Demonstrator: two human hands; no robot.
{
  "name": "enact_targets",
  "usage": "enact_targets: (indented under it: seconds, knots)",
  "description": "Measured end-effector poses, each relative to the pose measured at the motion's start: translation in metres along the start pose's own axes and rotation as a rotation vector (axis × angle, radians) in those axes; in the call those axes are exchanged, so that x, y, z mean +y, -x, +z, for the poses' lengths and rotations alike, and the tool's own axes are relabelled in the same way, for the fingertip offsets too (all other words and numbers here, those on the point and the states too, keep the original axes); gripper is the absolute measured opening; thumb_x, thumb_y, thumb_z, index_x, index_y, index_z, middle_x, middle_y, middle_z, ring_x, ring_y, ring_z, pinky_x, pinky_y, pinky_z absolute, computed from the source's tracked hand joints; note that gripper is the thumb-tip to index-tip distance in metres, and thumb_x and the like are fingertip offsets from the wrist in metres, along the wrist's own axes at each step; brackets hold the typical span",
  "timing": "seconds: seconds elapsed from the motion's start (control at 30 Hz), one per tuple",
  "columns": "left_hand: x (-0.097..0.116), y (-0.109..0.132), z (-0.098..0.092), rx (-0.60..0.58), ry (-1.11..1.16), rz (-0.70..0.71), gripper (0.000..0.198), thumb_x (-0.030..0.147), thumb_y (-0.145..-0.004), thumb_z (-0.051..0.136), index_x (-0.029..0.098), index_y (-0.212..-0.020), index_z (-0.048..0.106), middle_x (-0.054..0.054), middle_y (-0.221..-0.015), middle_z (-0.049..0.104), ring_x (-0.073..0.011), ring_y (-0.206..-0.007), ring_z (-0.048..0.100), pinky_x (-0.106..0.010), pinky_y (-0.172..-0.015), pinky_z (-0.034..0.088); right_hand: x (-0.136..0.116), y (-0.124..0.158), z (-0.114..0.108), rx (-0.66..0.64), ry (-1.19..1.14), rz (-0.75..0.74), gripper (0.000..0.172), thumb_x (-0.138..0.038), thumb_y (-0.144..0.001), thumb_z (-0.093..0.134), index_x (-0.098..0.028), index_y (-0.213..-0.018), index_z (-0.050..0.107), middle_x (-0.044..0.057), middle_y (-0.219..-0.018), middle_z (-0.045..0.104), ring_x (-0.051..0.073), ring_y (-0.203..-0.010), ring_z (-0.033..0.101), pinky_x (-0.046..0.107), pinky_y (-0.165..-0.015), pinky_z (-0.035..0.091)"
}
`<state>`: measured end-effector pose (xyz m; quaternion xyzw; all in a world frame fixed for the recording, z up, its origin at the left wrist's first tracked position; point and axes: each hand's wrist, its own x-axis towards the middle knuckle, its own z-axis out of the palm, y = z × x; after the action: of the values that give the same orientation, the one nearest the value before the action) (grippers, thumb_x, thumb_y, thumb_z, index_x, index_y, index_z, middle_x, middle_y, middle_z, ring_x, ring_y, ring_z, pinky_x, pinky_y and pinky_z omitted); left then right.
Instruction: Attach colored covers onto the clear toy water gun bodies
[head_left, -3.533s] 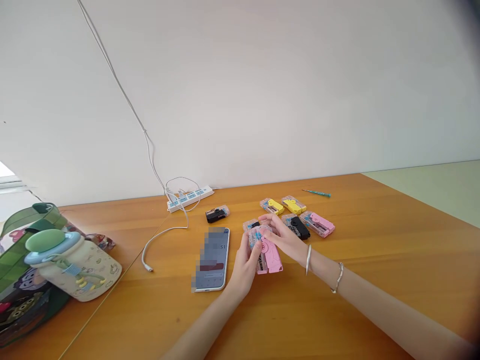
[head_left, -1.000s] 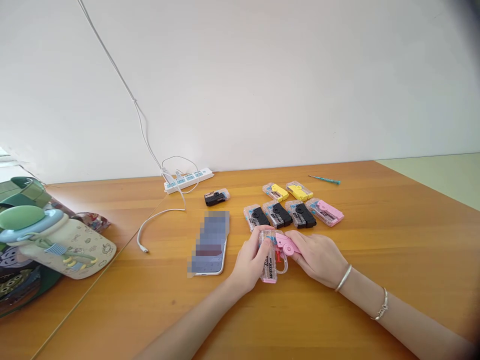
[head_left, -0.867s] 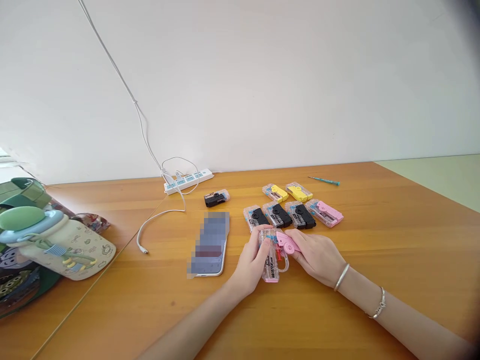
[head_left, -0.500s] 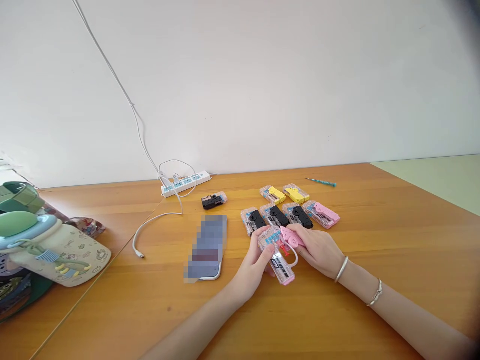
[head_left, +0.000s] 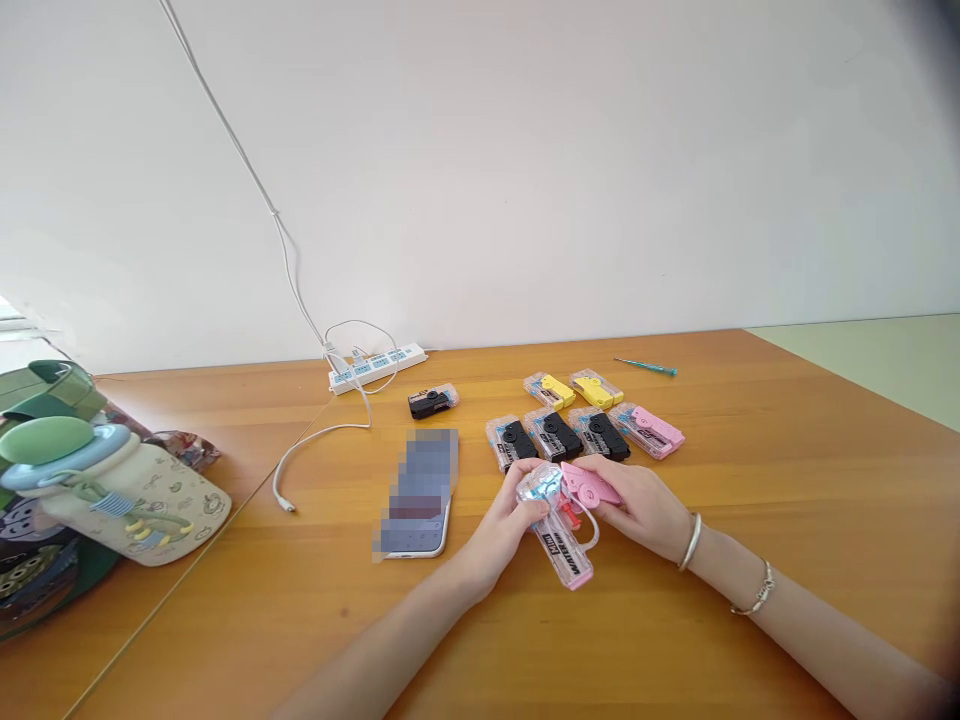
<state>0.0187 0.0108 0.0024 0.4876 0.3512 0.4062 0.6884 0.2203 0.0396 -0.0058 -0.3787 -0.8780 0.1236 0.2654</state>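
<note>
Between both hands is a small folding toy water gun (head_left: 568,552) with a clear body, a pink hinged part, a red trigger and a curved guard. My left hand (head_left: 510,520) is closed around its clear upper end, thumb on top. The fingers of my right hand (head_left: 637,505) are closed on the pink part, which stands swung out from the clear body. Just beyond my hands lie several folded water guns in black (head_left: 556,435) and another pink one (head_left: 649,430). Two yellow ones (head_left: 598,388) lie behind them.
A phone (head_left: 421,495) lies left of my hands, with another black water gun (head_left: 433,401) behind it. A power strip (head_left: 379,368) and a white cable (head_left: 315,436) are at the back. A bottle (head_left: 161,500) stands far left; a teal screwdriver (head_left: 646,367) lies back right.
The water gun sits slightly lower, and its clear grip end has tipped a little further toward me. Both hands keep their hold. The whole view has shifted slightly.
</note>
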Motion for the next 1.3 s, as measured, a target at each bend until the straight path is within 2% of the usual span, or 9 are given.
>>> enact_targets:
  seconds: [0.13, 0.27, 0.4, 0.6, 0.83, 0.97, 1.03, 1.13, 1.3]
  knots:
    - [-0.001, -0.001, 0.000, -0.023, -0.050, 0.023, 0.038, 0.033, -0.073, 0.064, 0.022, -0.106, 0.049, 0.000, -0.089, 0.057, -0.0145, -0.079, 0.057, -0.026, -0.075, 0.046, -0.001, 0.001, 0.004, 0.007, 0.012, 0.040, 0.020, -0.032, -0.085, 0.042, -0.022, -0.100, 0.051, 0.004, -0.086, 0.069, 0.019, -0.070, 0.065, 0.027, -0.060, 0.046]
    - [-0.002, -0.002, 0.001, -0.077, -0.058, 0.032, 0.039, 0.036, -0.078, 0.063, 0.024, -0.112, 0.050, -0.001, -0.093, 0.056, -0.0142, -0.077, 0.059, -0.028, -0.074, 0.049, -0.005, 0.001, 0.005, 0.031, 0.024, 0.031, 0.022, -0.034, -0.086, 0.041, -0.021, -0.099, 0.053, 0.004, -0.083, 0.068, 0.018, -0.069, 0.064, 0.027, -0.060, 0.046]
    - [-0.003, -0.002, 0.000, -0.063, -0.158, 0.111, 0.031, 0.032, -0.078, 0.063, 0.020, -0.105, 0.053, -0.002, -0.096, 0.057, -0.0145, -0.088, 0.055, -0.024, -0.079, 0.046, -0.008, 0.002, 0.007, 0.025, 0.006, 0.040, 0.022, -0.036, -0.084, 0.046, -0.021, -0.097, 0.054, 0.005, -0.089, 0.069, 0.019, -0.075, 0.065, 0.027, -0.061, 0.046]
    - [-0.007, -0.004, -0.004, -0.061, -0.264, 0.145, 0.027, 0.030, -0.078, 0.063, 0.017, -0.100, 0.052, -0.001, -0.090, 0.057, -0.0123, -0.080, 0.053, -0.022, -0.075, 0.042, -0.012, 0.002, 0.009, 0.012, 0.075, 0.086, 0.016, -0.034, -0.081, 0.051, -0.022, -0.091, 0.054, 0.002, -0.083, 0.069, 0.018, -0.070, 0.065, 0.026, -0.057, 0.044]
    - [-0.001, -0.004, -0.001, 0.009, -0.294, 0.174, 0.027, 0.029, -0.077, 0.063, 0.018, -0.098, 0.049, 0.001, -0.084, 0.056, -0.0105, -0.072, 0.053, -0.021, -0.069, 0.042, -0.014, 0.001, 0.005, 0.090, 0.217, 0.033, 0.016, -0.034, -0.082, 0.048, -0.021, -0.089, 0.053, 0.002, -0.079, 0.068, 0.018, -0.064, 0.063, 0.026, -0.052, 0.040]
    - [0.001, 0.000, 0.000, 0.032, -0.293, 0.130, 0.027, 0.030, -0.081, 0.057, 0.022, -0.102, 0.042, 0.004, -0.076, 0.054, -0.0098, -0.064, 0.055, -0.021, -0.063, 0.044, -0.002, 0.000, 0.001, 0.199, 0.224, 0.094, 0.016, -0.032, -0.083, 0.045, -0.022, -0.092, 0.052, 0.002, -0.085, 0.070, 0.017, -0.066, 0.065, 0.026, -0.053, 0.041]
    - [0.000, 0.001, 0.000, 0.023, -0.378, 0.109, 0.027, 0.030, -0.081, 0.056, 0.023, -0.101, 0.040, 0.004, -0.074, 0.056, -0.0106, -0.063, 0.055, -0.021, -0.060, 0.043, 0.004, -0.001, -0.001, 0.259, 0.233, 0.147, 0.016, -0.033, -0.082, 0.045, -0.022, -0.092, 0.052, 0.002, -0.085, 0.070, 0.018, -0.067, 0.065, 0.027, -0.054, 0.042]
    - [-0.002, 0.004, 0.000, -0.022, -0.654, 0.127, 0.023, 0.029, -0.080, 0.057, 0.023, -0.098, 0.044, 0.003, -0.076, 0.062, -0.0123, -0.063, 0.056, -0.023, -0.061, 0.043, 0.007, -0.002, -0.002, 0.279, 0.242, 0.163, 0.018, -0.036, -0.083, 0.045, -0.022, -0.091, 0.052, 0.002, -0.083, 0.070, 0.019, -0.066, 0.065, 0.027, -0.054, 0.042]
    - [0.000, 0.007, 0.003, -0.102, -1.091, 0.334, 0.014, 0.027, -0.079, 0.056, 0.025, -0.093, 0.058, 0.002, -0.085, 0.065, -0.0165, -0.081, 0.056, -0.025, -0.070, 0.043, -0.008, -0.001, 0.001, 0.217, 0.219, -0.005, 0.028, -0.044, -0.089, 0.039, -0.021, -0.092, 0.054, 0.002, -0.085, 0.070, 0.015, -0.068, 0.065, 0.025, -0.057, 0.043]
